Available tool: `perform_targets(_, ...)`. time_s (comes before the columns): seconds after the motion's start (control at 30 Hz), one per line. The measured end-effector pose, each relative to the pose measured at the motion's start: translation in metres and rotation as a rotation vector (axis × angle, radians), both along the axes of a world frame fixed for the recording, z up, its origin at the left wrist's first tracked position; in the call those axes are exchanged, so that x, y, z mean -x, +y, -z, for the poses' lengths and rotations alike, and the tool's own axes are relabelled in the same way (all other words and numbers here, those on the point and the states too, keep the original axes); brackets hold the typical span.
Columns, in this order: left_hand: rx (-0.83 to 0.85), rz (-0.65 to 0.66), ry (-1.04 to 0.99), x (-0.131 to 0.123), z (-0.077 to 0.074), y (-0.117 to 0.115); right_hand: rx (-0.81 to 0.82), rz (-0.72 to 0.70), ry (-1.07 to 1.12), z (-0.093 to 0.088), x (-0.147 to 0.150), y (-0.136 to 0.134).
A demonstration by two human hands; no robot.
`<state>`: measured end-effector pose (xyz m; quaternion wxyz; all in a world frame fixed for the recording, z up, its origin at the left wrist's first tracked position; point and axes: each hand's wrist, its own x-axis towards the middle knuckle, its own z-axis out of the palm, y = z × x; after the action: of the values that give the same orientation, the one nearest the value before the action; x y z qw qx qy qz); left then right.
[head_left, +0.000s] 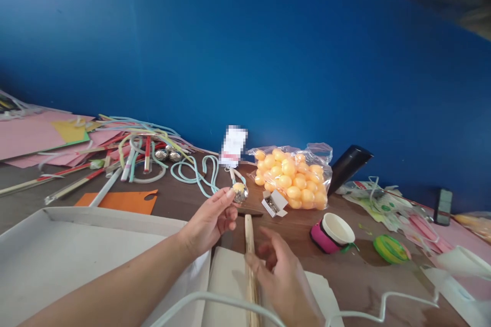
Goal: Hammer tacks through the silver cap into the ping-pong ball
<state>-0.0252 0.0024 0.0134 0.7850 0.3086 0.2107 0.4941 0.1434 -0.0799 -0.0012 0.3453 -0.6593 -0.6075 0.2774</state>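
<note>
Between the thumb and fingertips of my left hand [213, 217] is a small ball [240, 193], mostly wrapped in crinkled silver foil with yellow showing on top. My right hand [284, 278] has its fingers apart and appears to hold nothing. Its thumb overlaps a pale wooden stick [249, 240]; whether they touch I cannot tell. The stick lies over white sheets [224, 276]. Beyond the hands stands an opened small white box [280, 199] of tiny metal pieces. Behind it is a clear bag of yellow-orange balls [287, 179].
A large white tray [95, 214] lies left, near an orange sheet [123, 202]. Several foil-covered balls [174, 155] sit among tubes and papers. A pink-banded cup [332, 235], a green-yellow tape roll [389, 249] and a black cylinder [349, 166] are right. A white cable [215, 299] crosses the front.
</note>
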Motion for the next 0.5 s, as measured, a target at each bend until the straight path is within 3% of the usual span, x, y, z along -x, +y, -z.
perform_targets(0.1, 0.054, -0.07, -0.013, 0.003, 0.003, 0.004, 0.048, -0.02, -0.202, 0.004, 0.004, -0.001)
perform_targets(0.2, 0.086, -0.035, -0.004, 0.002, 0.008, 0.004, 0.05, 0.029, -0.207, 0.007, 0.008, 0.001)
perform_targets(0.5, 0.134, -0.044, -0.075, 0.001, 0.011, 0.009, 0.086, 0.165, 0.352, 0.003, 0.006, 0.01)
